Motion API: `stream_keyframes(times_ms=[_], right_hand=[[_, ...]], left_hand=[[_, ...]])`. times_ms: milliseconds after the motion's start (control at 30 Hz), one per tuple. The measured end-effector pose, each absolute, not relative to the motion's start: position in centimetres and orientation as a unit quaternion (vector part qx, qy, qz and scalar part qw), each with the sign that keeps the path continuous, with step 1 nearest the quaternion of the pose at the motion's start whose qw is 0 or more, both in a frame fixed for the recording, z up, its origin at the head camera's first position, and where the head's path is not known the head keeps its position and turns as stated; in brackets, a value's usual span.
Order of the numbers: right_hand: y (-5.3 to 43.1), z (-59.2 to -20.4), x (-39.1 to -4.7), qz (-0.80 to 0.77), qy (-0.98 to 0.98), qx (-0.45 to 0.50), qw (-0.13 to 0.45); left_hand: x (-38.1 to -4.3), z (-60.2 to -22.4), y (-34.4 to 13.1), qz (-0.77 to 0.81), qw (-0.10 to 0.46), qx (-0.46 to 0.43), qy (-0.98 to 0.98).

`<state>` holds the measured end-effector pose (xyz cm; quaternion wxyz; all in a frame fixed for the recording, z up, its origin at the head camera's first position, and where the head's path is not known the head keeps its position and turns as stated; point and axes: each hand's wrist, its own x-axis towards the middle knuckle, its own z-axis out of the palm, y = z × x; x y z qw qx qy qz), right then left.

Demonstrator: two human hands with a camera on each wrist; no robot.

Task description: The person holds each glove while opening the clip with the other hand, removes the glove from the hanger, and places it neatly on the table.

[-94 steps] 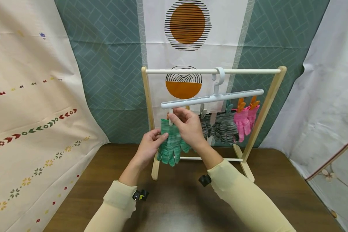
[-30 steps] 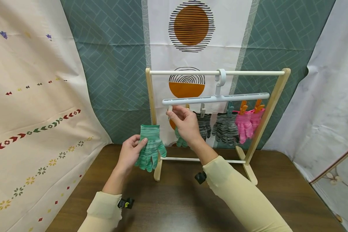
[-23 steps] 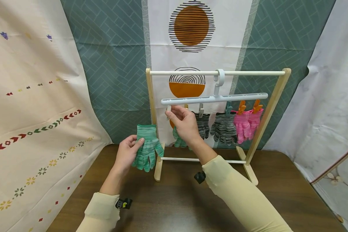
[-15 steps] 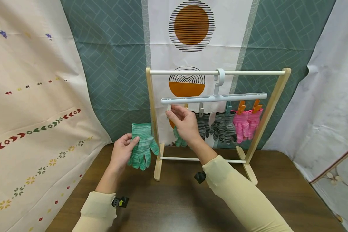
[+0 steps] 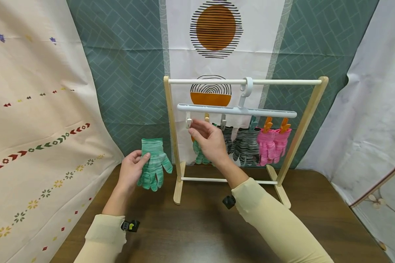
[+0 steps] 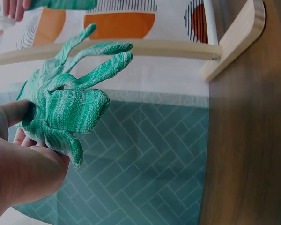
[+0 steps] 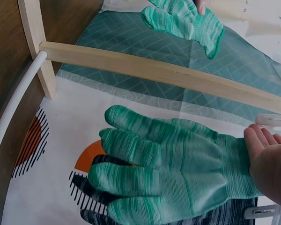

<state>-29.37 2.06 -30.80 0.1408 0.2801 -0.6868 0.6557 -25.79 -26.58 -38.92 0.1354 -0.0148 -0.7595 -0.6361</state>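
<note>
My left hand (image 5: 131,168) pinches a green striped knit glove (image 5: 154,164) near its cuff, thumb on the near side. The glove hangs left of the rack, its fingers drooping in the left wrist view. My right hand (image 5: 211,141) is just beside a white clothespin (image 5: 188,120) at the left end of the pale hanger (image 5: 217,109); its fingers are loosely bent and no longer pinch the pin. Another green glove (image 7: 187,168) hangs behind this hand from a yellow clothespin (image 5: 206,117).
A wooden rack (image 5: 172,120) carries the hanger on its white top bar. Grey-black gloves (image 5: 247,144) and pink gloves (image 5: 273,144) hang on the right half, pinned by orange clothespins (image 5: 267,124) and others. The rack's feet stand on a brown table (image 5: 197,226) before a patterned curtain.
The green glove has come off the white clothespin and moved left and down in my left hand. My right hand has let go of that clothespin, and the hanger's left end has risen.
</note>
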Motion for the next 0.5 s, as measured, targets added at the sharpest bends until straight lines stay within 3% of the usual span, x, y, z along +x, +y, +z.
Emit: stream_keyframes(times_ms=[500], right_hand=[[4.0,-31.2,-28.5,0.634,-0.698,0.298,0.148]], left_hand=[[-26.7,-39.5,-29.3,-0.588,0.128,0.009,-0.798]])
